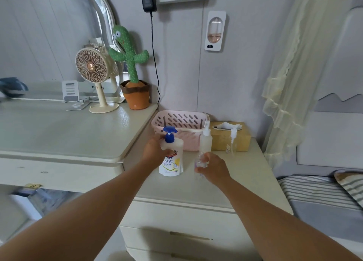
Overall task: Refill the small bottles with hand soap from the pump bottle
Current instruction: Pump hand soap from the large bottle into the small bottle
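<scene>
A white hand soap pump bottle (172,160) with a blue pump head stands on the low cabinet top (225,184). My left hand (154,152) wraps around its left side. A small clear bottle (200,163) stands just right of it, blurred, and my right hand (213,168) grips it from the right. Behind it stands a taller frosted pump bottle (205,141). Another small clear bottle (233,143) with a white pump stands further right, in front of the tissue box.
A pink slotted basket (182,121) and a yellow tissue box (231,138) sit against the wall behind the bottles. A higher desk (68,131) on the left carries a fan (94,74) and a cactus toy (131,68). A bed (322,200) lies to the right.
</scene>
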Demonstrator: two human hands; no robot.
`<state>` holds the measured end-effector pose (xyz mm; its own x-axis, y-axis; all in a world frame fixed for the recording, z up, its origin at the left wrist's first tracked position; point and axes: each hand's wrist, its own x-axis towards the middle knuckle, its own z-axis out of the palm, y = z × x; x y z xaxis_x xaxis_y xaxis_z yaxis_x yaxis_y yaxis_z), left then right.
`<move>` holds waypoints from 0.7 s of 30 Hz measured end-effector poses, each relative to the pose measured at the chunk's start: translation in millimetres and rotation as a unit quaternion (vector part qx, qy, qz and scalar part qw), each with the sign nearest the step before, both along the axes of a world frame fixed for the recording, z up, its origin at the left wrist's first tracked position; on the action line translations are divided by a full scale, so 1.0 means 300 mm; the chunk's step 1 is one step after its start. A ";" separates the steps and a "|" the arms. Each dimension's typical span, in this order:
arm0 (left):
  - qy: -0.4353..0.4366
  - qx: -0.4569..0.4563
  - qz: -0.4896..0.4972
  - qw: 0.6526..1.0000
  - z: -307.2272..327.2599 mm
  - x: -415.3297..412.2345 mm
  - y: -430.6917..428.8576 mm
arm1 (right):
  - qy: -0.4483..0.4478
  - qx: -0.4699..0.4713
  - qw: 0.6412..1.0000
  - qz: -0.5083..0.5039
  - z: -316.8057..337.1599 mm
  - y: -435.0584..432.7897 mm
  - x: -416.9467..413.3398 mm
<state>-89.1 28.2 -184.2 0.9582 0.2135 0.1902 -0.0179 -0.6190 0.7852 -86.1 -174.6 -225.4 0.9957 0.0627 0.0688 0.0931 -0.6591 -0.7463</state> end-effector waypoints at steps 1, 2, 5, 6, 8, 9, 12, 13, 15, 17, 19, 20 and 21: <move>-0.002 -0.002 -0.004 1.000 -0.003 -0.002 -0.006 | -0.008 0.007 1.000 0.000 0.003 -0.001 -0.002; -0.003 -0.005 -0.007 1.000 -0.007 -0.003 -0.011 | -0.014 0.013 1.000 0.000 0.009 -0.003 -0.007; -0.011 -0.016 -0.023 1.000 -0.007 -0.014 -0.042 | -0.045 0.012 0.999 0.015 0.039 -0.023 -0.026; -0.012 -0.024 -0.029 0.999 -0.007 -0.020 -0.052 | -0.059 0.009 0.998 0.021 0.049 -0.030 -0.031; -0.014 -0.031 -0.041 0.999 -0.005 -0.035 -0.082 | -0.085 0.003 0.996 0.028 0.071 -0.058 -0.046; -0.015 -0.030 -0.045 0.998 -0.005 -0.042 -0.095 | -0.096 -0.003 0.995 0.033 0.078 -0.069 -0.051; -0.017 -0.029 -0.055 0.998 -0.001 -0.068 -0.139 | -0.119 -0.020 0.992 0.042 0.099 -0.106 -0.077; -0.014 -0.027 -0.058 0.998 -0.001 -0.076 -0.150 | -0.127 -0.028 0.991 0.044 0.103 -0.116 -0.082; -0.008 -0.021 -0.064 0.998 -0.003 -0.086 -0.168 | -0.141 -0.045 0.988 0.046 0.111 -0.136 -0.093; -0.003 -0.018 -0.068 0.997 -0.001 -0.093 -0.180 | -0.152 -0.059 0.985 0.048 0.124 -0.157 -0.102; 0.001 -0.021 -0.074 0.997 0.000 -0.097 -0.177 | -0.157 -0.071 0.984 0.050 0.134 -0.168 -0.106; 0.000 -0.026 -0.078 0.997 0.004 -0.101 -0.172 | -0.157 -0.076 0.983 0.051 0.140 -0.173 -0.110; -0.003 -0.034 -0.083 0.996 0.009 -0.104 -0.166 | -0.156 -0.078 0.983 0.051 0.144 -0.176 -0.112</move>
<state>-120.3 -21.5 -181.5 0.9803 0.0640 0.1867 -0.1209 -0.5528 0.8245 -119.8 -227.3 -182.3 0.9156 0.1963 0.3509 0.3734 -0.7390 -0.5608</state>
